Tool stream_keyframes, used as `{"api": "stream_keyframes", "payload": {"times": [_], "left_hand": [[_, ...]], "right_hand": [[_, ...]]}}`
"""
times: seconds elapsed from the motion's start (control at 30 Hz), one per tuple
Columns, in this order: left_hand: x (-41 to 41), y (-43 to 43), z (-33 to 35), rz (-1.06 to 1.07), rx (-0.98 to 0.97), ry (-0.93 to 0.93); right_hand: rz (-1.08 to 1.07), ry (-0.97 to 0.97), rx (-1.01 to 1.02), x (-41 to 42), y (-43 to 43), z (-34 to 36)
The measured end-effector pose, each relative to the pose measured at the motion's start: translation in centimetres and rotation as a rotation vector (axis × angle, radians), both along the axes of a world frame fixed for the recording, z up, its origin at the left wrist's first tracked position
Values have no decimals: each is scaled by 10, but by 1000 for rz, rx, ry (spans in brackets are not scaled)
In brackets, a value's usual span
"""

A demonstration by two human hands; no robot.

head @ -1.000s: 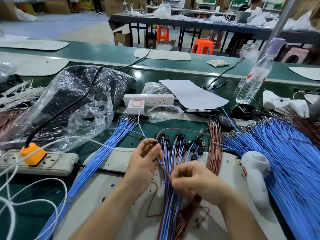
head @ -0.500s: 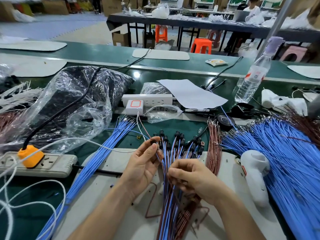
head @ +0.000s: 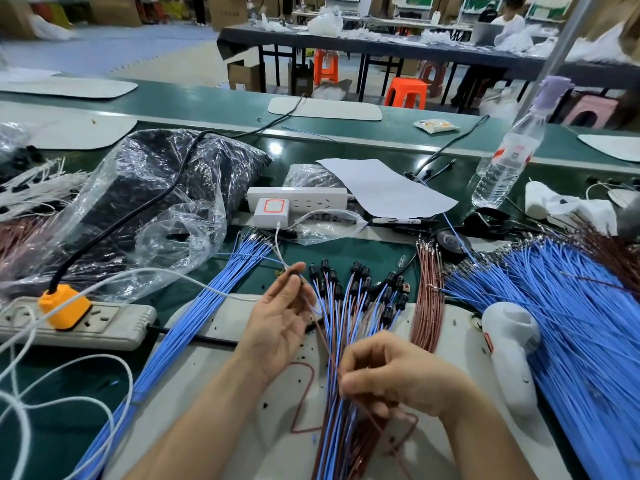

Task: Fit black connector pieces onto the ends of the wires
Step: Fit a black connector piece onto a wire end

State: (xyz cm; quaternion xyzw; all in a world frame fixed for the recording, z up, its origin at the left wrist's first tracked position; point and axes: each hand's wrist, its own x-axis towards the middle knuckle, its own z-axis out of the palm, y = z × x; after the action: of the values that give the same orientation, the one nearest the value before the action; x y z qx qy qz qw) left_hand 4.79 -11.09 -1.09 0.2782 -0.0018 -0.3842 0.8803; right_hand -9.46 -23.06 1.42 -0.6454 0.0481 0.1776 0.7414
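Pinches brown wire [head: 329, 351] with curled right grip [head: 398, 375]. Holds left grip [head: 280, 320] nearly flat, fingertips [head: 294, 277] at blue wire [head: 311, 296] end; pinch unclear. Has black connectors [head: 360, 273] on fanned wire ends just beyond both grips on worktop [head: 346, 247], loose blue wires [head: 571, 323] heaped right.

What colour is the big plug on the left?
The plug is orange, clearest in the head view.

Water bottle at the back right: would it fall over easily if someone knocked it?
Probably yes: the water bottle stands tall and narrow on the green bench. Being round, it would likely roll once down. Its clear plastic suggests it is light, though I cannot tell how full it is.
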Motion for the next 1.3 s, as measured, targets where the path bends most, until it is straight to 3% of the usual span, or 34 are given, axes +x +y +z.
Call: {"api": "stream_keyframes", "payload": {"times": [0.1, 0.17, 0.33, 0.43, 0.5, 0.6, 0.73, 0.8, 0.87, 1.0, 1.13, 1.3], "left_hand": [[17, 8, 1, 122, -25, 121], [20, 11, 0, 150, -3, 84], [-1, 5, -3, 51, 151, -323], [-11, 5, -8, -22, 289, -697], [-14, 6, -10, -56, 348, -848], [-13, 8, -7, -53, 351, -882], [-6, 9, -5, 50, 328, -682], [-11, 9, -4, 50, 359, -773], [-19, 8, -3, 92, 426, -1002], [-29, 5, -5, 245, 463, -1326], [-32, 5, -4, 359, 482, -1417], [-34, 4, -2, 395, 474, -1438]], "right_hand": [[91, 55, -30, -1, 2, 0], [36, 67, -57, 1, 4, -1], [-373, -9, -179, 12, 11, -6], [-498, -71, -260, 15, 14, -9], [-543, -116, -297, 17, 16, -11], [-515, -145, -339, 19, 16, -12], [-300, -42, -253, 12, 8, -2], [-296, -4, -303, 9, 4, 1], [-395, 8, -384, 10, 5, 0], [-582, -206, -309, 17, 14, -4], [-698, -358, -387, 19, 13, -13], [-751, -415, -461, 21, 15, -20]]}}
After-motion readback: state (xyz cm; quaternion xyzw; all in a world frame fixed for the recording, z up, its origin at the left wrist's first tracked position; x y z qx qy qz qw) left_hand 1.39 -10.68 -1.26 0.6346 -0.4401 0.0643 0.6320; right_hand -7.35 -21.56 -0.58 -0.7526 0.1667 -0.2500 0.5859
